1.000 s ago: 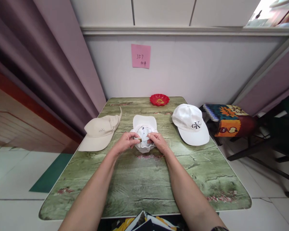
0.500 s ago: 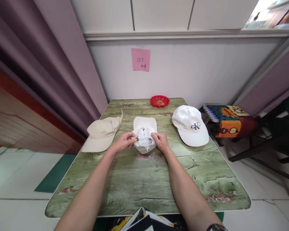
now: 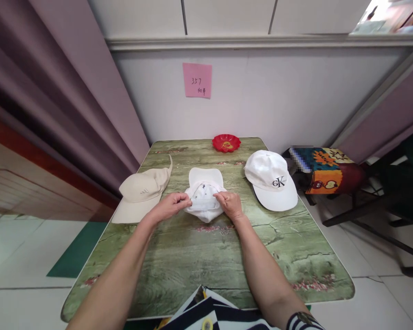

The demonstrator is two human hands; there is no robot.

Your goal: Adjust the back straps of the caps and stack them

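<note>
A small white cap (image 3: 205, 177) lies in the middle of the green wood-patterned table, its brim toward the wall and the strap side toward me. My left hand (image 3: 174, 204) pinches its left rear edge, and my right hand (image 3: 229, 203) pinches the right rear edge, fingers curled. Part of the strap between them shows. To the left sits a beige cap (image 3: 142, 190), brim toward me, with a loose strap end pointing up. On the right rests a white cap with black letters (image 3: 270, 178), its brim toward the front right.
A red scalloped dish (image 3: 226, 143) stands at the table's far edge (image 3: 179, 145). A pink note (image 3: 197, 80) is stuck on the wall behind. Beyond the table's right side is a stool with a colourful cover (image 3: 330, 172). Curtains hang on both sides.
My left hand has shifted slightly left, and the small cap's rear now looks wider and flatter between my hands. The strap piece seen at my left fingers is no longer visible. The view has tilted slightly.
</note>
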